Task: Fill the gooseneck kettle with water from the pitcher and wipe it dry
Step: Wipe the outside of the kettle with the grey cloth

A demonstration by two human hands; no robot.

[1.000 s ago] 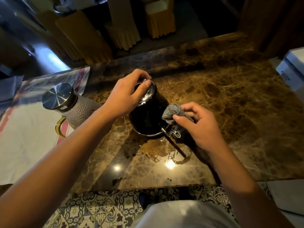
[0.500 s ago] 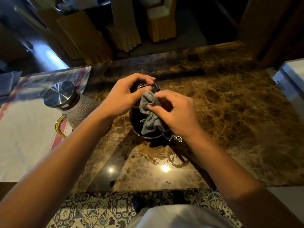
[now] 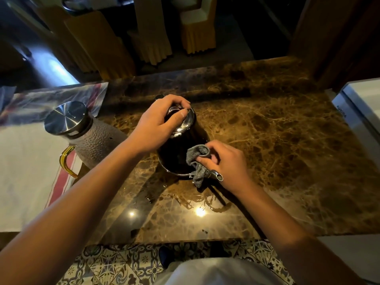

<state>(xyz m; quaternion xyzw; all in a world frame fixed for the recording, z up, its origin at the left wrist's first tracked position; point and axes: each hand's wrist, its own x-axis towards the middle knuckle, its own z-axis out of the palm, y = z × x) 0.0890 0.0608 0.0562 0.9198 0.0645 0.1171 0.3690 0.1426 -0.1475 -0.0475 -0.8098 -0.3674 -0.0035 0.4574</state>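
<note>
left hand (image 3: 156, 128) grips kettle (image 3: 176, 159) lid; right fingers (image 3: 207, 159) press cloth (image 3: 197, 161) on its side.

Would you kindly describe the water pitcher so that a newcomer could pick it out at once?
Start at the brown marble counter and go to its left edge, where a white cloth with a red stripe lies. The pitcher stands there, left of the dark gooseneck kettle. Its dimpled grey body, flat steel lid and amber handle set it apart.
</note>
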